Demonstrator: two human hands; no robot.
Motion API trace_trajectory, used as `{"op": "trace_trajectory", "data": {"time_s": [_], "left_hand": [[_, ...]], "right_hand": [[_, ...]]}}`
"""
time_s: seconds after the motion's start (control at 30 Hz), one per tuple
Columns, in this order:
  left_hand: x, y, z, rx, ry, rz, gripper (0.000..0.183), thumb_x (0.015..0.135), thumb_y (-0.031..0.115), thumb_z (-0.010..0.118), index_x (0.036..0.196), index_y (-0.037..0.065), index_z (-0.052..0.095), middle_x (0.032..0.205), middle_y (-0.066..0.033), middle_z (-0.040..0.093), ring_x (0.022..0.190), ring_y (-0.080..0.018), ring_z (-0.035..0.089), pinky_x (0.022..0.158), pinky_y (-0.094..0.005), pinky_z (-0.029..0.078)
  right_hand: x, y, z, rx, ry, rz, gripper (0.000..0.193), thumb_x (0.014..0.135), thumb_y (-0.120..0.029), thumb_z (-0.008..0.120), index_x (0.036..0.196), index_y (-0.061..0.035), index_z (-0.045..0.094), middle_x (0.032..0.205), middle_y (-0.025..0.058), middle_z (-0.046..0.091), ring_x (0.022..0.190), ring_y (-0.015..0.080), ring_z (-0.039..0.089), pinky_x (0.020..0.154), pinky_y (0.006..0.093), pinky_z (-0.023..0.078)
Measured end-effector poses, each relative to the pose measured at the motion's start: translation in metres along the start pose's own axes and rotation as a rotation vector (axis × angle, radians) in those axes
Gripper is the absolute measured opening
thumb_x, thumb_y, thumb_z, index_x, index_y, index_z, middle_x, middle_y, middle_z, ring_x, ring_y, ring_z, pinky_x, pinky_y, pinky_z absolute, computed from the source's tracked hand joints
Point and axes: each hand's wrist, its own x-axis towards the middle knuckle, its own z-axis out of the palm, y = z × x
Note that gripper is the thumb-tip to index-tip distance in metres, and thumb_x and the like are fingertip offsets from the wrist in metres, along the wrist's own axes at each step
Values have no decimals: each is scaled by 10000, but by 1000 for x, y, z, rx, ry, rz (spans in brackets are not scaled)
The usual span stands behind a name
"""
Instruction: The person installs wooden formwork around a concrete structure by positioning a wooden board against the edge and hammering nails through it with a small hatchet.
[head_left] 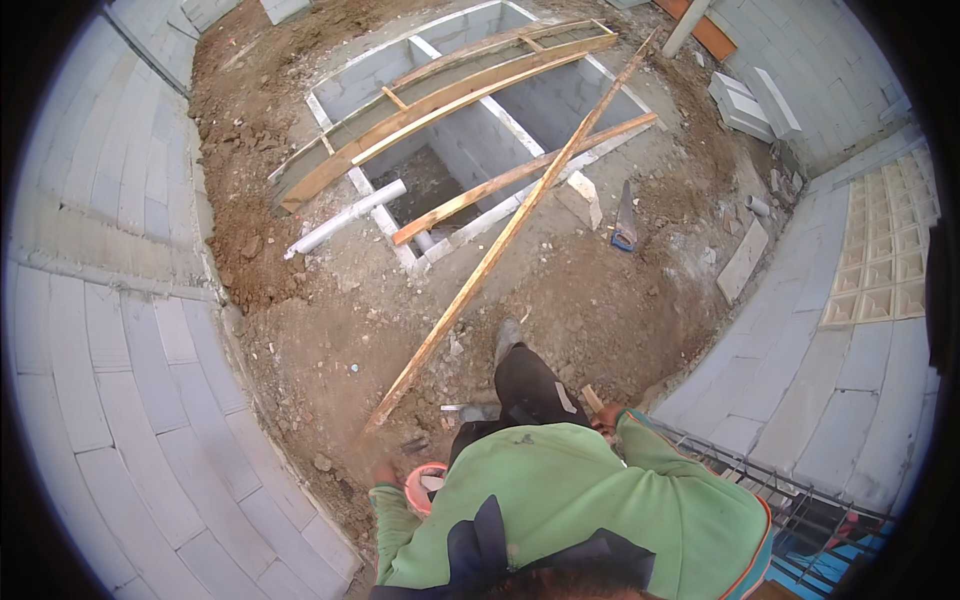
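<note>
My left hand [383,472] is low at the left, small and smeared, so its fingers cannot be made out. Just beyond it is the blurred lower end of a long wooden strip [500,240], which runs diagonally up to the far right over the block pit. Beside that hand sits a red-pink bucket [421,485] with something pale inside, partly behind my green sleeve. My right hand [606,418] is at my right thigh with its fingers curled. A short piece of light wood [592,398] shows right at its fingertips; whether it is gripped is unclear.
Ahead is a pit [440,185] of grey blocks divided into compartments, with curved wooden formwork [440,105] and a plank [520,180] across it. A white pipe [345,218] lies on its left edge. A handsaw [625,222] rests at right. Steel rebar [770,475] lies lower right; block walls flank me.
</note>
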Motion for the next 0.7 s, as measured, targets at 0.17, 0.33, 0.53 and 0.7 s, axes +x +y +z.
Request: {"op": "trace_trajectory", "data": {"time_s": [0.17, 0.33, 0.53, 0.7], "left_hand": [[7, 42, 21, 27, 3, 43, 168, 893, 258, 435, 792, 147, 510, 563, 2, 488, 400, -134, 364, 366, -302, 261], [-32, 80, 82, 173, -26, -11, 158, 900, 265, 441, 811, 155, 510, 560, 4, 474, 410, -137, 373, 369, -300, 261], [-49, 113, 135, 124, -185, 37, 243, 906, 290, 478, 750, 107, 511, 552, -46, 480, 410, -177, 430, 360, -322, 318], [-52, 121, 180, 261, -195, 20, 280, 928, 287, 437, 742, 91, 511, 530, -67, 469, 417, -213, 438, 378, -360, 335]], "right_hand": [[-38, -83, 2, -49, 99, -233, 208, 797, -169, 697, 903, 6, 661, 731, 93, 638, 577, 189, 593, 457, 349, 465], [-46, -136, -33, -53, 120, -294, 221, 786, -169, 700, 895, 22, 672, 663, 110, 632, 524, 185, 589, 441, 350, 463], [-39, -170, -79, -171, 109, -370, 178, 780, -153, 704, 863, 5, 697, 649, 115, 637, 527, 178, 602, 445, 345, 478], [-24, -151, -119, -94, 103, -299, 232, 804, -163, 711, 986, -22, 690, 771, 85, 669, 608, 172, 620, 523, 321, 523]]}}
